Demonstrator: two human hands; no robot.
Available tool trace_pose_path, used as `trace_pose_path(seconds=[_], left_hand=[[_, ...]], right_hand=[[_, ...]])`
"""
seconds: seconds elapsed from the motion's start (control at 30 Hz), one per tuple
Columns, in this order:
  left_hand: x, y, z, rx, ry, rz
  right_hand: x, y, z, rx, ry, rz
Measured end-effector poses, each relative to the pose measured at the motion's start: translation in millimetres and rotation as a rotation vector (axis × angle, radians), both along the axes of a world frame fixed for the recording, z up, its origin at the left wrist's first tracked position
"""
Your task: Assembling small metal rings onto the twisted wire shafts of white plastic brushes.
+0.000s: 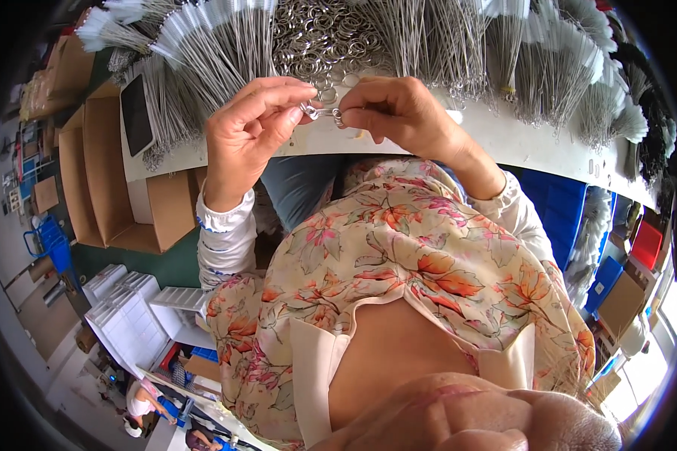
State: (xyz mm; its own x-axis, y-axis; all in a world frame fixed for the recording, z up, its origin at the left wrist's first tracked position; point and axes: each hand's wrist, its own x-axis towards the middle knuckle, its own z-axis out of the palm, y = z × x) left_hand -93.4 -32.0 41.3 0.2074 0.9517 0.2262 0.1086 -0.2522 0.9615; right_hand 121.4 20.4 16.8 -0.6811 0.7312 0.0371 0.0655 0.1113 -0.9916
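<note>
Over the near edge of the white table [496,135], my two hands are close together. My left hand [241,128] pinches a small shiny metal ring [309,112] between thumb and forefinger. My right hand [402,113] has its fingers closed on small metal rings [338,118]. A thin metal piece bridges the short gap between the hands; its exact form is too small to tell. Just beyond them lies a heap of loose metal split rings [327,45]. Bundles of thin wire brushes [203,45] with whitish bristle ends flank the heap.
More wire brush bundles [553,68] cover the table's right side. A dark-screened flat device [137,116] rests at the left end, beside open cardboard boxes [101,177]. Blue crates [553,203] stand under the table at right. White plastic crates [128,319] and other people are behind left.
</note>
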Motion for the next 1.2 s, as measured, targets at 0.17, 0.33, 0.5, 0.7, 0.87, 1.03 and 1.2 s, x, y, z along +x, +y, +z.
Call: trace_pose_path(seconds=[0.17,0.33,0.5,0.7,0.87,1.03,1.2], left_hand=[[5.4,1.7,2.4,0.054,0.027,0.016],[21.5,0.3,9.0,0.090,-0.046,0.088],[35.2,-3.0,19.6,0.258,-0.014,0.288],[37.5,9.1,33.8,0.632,0.298,0.319],[36.8,13.5,45.0,0.588,0.301,0.277],[31.0,14.8,63.1,0.406,0.362,0.174],[24.4,24.3,70.1,0.325,0.404,-0.016]], right_hand=[[6.6,2.1,1.8,-0.191,0.043,0.024],[7.6,3.3,2.8,-0.255,0.091,0.060],[10.2,2.9,32.3,-0.327,0.230,0.044],[-2.4,3.3,64.9,-0.323,0.384,-0.080],[-1.3,9.8,63.2,-0.286,0.324,-0.046],[-0.7,11.3,59.1,-0.131,0.262,-0.028],[9.7,12.2,61.4,-0.168,0.260,0.009]])
